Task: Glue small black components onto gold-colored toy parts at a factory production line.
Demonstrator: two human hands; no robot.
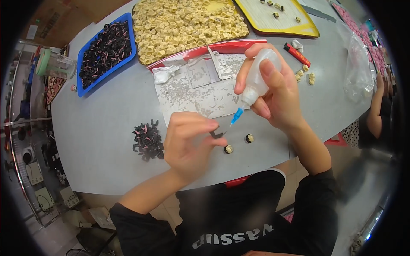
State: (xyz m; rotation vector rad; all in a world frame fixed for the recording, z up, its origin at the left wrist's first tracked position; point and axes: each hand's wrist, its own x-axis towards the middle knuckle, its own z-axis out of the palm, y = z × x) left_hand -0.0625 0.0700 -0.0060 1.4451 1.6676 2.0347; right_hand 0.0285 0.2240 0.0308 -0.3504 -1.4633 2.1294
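My left hand [188,143] pinches a small black curved piece [217,135] between thumb and fingers above the table. In my right hand [277,89] is a translucent squeeze bottle [257,81], tilted downward. Its blue dispensing tip [236,116] points at the black piece, a little apart from it. Two small black-and-cream pieces, one of them [228,149] just right of my left fingers and the other [249,138] farther right, lie on the table. To the left of my left hand is a loose pile of black curved pieces [148,140], some with pink.
A blue tray [133,47] of black-and-pink pieces stands at the back left. Beside it is a tray heaped with cream pieces [188,25]. A yellow tray [290,32], a spotted white sheet [179,96], a red tube [297,54] and a plastic bag [358,64] are also there. Another person's arm [376,104] shows at right.
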